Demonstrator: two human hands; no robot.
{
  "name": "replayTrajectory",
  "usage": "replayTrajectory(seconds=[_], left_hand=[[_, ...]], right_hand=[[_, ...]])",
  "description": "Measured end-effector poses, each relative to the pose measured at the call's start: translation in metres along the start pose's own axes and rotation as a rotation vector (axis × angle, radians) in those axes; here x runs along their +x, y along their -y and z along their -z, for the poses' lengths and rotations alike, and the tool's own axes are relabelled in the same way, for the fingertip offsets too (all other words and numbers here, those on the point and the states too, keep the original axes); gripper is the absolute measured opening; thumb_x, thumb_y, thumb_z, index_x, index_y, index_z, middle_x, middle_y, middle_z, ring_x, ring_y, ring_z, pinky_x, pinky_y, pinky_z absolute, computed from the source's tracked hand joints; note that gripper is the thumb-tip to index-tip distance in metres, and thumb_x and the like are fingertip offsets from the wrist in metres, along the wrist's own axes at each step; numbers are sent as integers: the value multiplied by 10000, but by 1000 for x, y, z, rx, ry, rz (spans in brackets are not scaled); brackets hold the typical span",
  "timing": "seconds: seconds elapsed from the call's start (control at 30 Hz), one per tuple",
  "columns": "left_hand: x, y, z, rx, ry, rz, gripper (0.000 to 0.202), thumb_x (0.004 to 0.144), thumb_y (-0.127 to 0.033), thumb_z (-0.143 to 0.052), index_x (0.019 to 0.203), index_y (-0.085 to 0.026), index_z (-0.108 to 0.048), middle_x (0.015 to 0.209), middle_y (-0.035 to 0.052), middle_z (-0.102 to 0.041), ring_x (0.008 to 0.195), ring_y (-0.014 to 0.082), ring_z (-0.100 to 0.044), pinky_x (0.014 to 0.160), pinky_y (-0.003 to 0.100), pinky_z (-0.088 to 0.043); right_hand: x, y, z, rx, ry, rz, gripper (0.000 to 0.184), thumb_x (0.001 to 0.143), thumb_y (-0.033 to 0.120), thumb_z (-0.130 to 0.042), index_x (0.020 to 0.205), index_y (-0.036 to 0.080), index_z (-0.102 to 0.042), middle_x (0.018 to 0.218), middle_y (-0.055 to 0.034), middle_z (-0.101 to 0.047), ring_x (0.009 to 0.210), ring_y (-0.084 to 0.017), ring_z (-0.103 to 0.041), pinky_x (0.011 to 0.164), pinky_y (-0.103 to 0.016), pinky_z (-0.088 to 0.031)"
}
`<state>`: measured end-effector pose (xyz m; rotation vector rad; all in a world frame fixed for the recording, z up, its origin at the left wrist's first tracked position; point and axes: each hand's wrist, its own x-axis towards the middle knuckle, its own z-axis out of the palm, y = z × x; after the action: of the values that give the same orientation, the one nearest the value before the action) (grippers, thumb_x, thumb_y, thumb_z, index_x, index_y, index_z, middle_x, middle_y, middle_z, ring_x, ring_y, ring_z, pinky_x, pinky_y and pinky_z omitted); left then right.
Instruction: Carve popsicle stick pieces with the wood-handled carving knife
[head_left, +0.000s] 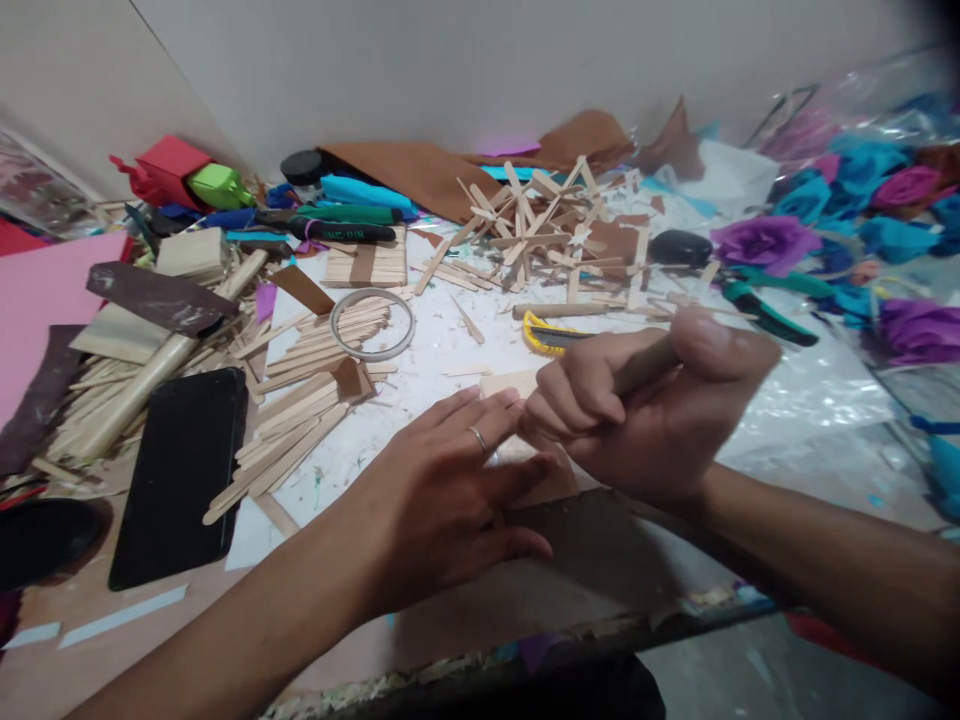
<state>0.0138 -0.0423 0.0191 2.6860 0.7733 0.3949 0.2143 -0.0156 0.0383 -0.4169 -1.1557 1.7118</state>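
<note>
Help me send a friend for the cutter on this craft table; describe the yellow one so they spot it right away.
Start at the cluttered white table and find the heap of crossed wooden sticks near the back wall. Just in front of it, beyond the right hand, lies the utility knife. It is the only yellow-and-black curved tool there; the pliers to its right have green handles.

Open white desk [442, 350] just ahead of the hands, only glue specks there. Left is blocked: loose craft sticks [300, 420], a tape ring [373, 324], a black phone [180, 475]. Farther back, a tangled stick pile [536, 225] and yellow cutter [551, 335]. Right, pliers [757, 305] and paper flowers [765, 242] crowd in.
</note>
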Motion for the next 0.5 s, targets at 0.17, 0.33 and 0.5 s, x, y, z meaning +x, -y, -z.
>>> replayTrajectory(seconds=[0.17,0.33,0.5], left_hand=[[-2,0,-1,34,2,-34,571,1012,-639,-590,1399,-235,-704,1601,196,-508,1434,377,-559,1253,605,-393],[-2,-1,-2,38,-2,-37,578,1014,-649,-580,1381,-222,-709,1551,199,-538,1430,367,-542,1236,580,-408],[2,-4,2,45,11,-35,533,1012,-641,-585,1257,-198,-751,1440,197,-589,1358,365,-555,1160,557,-476]], right_hand=[[-4,5,-8,0,-72,-78,660,899,629,-722,480,222,-415,434,40,-340,434,-115,-307,478,-306,-282],[-3,3,-8,-26,-94,-70,657,887,630,-731,477,221,-420,429,37,-349,430,-117,-318,477,-310,-283],[0,-7,-8,7,-64,-6,653,942,631,-641,496,223,-395,430,48,-308,405,-102,-266,433,-291,-242]])
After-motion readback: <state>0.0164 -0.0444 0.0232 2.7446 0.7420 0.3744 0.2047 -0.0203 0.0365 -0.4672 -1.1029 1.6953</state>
